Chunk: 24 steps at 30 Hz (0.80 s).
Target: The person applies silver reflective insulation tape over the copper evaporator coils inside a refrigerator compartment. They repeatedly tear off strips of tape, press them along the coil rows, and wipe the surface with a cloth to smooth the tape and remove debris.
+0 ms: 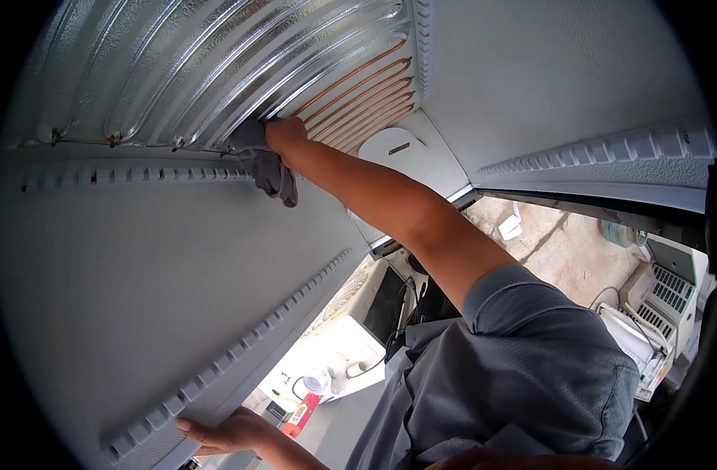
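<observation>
My right hand (286, 137) is closed on a bunched grey cloth (269, 168). It presses the cloth against the back wall of a fridge cabinet, at the lower edge of silvery foil-covered coils (210, 59). Bare copper tubes (358, 82) run just beyond that hand. Part of the cloth hangs loose below my fingers. Down at the lower left, my left hand (237, 432) grips the front edge of the cabinet's side wall (155, 290); its thumb lies near the ribbed shelf rail (210, 376), and some fingers are hidden behind the edge.
A round white cover (391, 149) sits on the cabinet's far end. Another ribbed rail (601, 149) lines the right wall. Outside stand a white microwave-like appliance (366, 313), a white round container (317, 381), a red-handled object (302, 413) and a vented beige appliance (660, 301).
</observation>
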### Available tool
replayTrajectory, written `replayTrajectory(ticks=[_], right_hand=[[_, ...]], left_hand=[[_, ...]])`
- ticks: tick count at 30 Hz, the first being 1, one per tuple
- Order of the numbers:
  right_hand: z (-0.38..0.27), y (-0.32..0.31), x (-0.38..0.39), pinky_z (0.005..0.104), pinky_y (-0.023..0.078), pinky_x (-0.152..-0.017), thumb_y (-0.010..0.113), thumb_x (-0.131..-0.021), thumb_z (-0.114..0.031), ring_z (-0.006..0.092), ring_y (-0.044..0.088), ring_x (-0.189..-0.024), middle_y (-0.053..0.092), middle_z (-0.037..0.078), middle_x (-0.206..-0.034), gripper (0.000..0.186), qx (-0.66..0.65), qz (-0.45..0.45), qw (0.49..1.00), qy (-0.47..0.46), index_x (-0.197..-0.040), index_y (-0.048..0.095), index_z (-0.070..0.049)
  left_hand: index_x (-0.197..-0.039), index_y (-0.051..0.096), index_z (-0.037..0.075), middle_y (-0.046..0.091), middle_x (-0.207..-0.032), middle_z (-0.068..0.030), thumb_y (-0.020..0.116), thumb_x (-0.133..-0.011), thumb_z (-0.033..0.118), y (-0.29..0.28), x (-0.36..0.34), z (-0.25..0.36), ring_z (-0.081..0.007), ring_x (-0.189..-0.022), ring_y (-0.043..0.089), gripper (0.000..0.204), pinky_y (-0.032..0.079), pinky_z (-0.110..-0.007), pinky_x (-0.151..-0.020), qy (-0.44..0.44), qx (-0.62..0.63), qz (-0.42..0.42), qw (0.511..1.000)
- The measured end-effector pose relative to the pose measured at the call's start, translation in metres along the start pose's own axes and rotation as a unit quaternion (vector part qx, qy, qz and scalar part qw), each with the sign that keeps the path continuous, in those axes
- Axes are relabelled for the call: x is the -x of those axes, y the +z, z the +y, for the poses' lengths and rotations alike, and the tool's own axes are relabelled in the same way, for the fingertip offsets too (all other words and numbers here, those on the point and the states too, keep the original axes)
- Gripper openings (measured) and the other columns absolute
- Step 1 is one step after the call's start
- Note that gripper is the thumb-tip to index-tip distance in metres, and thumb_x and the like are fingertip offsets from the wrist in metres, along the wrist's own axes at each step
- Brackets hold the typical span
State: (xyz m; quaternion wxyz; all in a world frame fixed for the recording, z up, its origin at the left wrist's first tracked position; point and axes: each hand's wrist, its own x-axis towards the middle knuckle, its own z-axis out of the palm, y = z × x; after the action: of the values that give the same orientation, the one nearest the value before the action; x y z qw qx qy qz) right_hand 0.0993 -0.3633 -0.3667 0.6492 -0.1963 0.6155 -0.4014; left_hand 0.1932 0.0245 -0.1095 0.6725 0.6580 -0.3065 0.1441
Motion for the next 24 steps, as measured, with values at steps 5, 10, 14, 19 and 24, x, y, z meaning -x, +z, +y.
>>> replayTrajectory(ticks=[5, 10, 14, 19, 24], right_hand=[[-0.042, -0.094, -0.020, 0.0479, 0.055, -0.074, 0.066, -0.084, -0.021, 0.0448, 0.068, -0.101, 0.067, 0.034, -0.110, 0.043, -0.046, 0.118, 0.991, -0.050, -0.110, 0.065, 0.013], [-0.077, -0.171, -0.051, 0.0461, 0.054, -0.079, 0.063, -0.086, -0.021, 0.0431, 0.069, -0.099, 0.068, 0.031, -0.109, 0.040, -0.094, 0.220, 0.966, -0.096, -0.108, 0.066, 0.012], [-0.084, -0.204, -0.080, 0.0476, 0.054, -0.080, 0.063, -0.089, -0.025, 0.0447, 0.069, -0.098, 0.069, 0.029, -0.109, 0.038, -0.118, 0.375, 0.909, -0.139, -0.107, 0.066, 0.009], [-0.074, -0.190, -0.073, 0.0481, 0.053, -0.087, 0.066, -0.089, -0.027, 0.0465, 0.067, -0.101, 0.069, 0.029, -0.108, 0.040, -0.056, 0.479, 0.834, -0.268, -0.110, 0.065, 0.007], [-0.054, -0.217, -0.037, 0.0509, 0.052, -0.084, 0.066, -0.089, -0.027, 0.0461, 0.066, -0.094, 0.069, 0.026, -0.098, 0.034, 0.227, 0.310, 0.843, -0.377, -0.110, 0.070, 0.000]], left_hand=[[-0.137, 0.037, 0.013, 0.054, -0.125, -0.0090, 0.080, -0.082, 0.040, 0.019, 0.006, 0.014, -0.0274, -0.121, 0.057, 0.075, 0.048, -0.048, -0.103, 0.006, 0.004, -0.018, 1.000], [-0.142, 0.034, 0.012, 0.052, -0.133, -0.0124, 0.079, -0.082, 0.043, -0.006, -0.006, -0.003, -0.0309, -0.123, 0.056, 0.081, 0.047, -0.052, -0.105, 0.001, -0.010, -0.012, 1.000], [-0.153, 0.025, 0.015, 0.049, -0.139, -0.0151, 0.077, -0.083, 0.050, 0.000, -0.003, 0.002, -0.0339, -0.126, 0.055, 0.094, 0.045, -0.058, -0.109, -0.003, -0.023, -0.028, 0.999], [-0.156, 0.020, 0.015, 0.050, -0.139, -0.0163, 0.077, -0.082, 0.049, 0.012, -0.001, 0.005, -0.0348, -0.126, 0.055, 0.100, 0.046, -0.057, -0.108, 0.015, -0.023, -0.030, 0.999], [-0.153, 0.024, 0.016, 0.050, -0.138, -0.0154, 0.077, -0.081, 0.046, 0.015, 0.003, 0.010, -0.0347, -0.124, 0.056, 0.095, 0.047, -0.058, -0.106, -0.019, -0.001, -0.021, 1.000]])
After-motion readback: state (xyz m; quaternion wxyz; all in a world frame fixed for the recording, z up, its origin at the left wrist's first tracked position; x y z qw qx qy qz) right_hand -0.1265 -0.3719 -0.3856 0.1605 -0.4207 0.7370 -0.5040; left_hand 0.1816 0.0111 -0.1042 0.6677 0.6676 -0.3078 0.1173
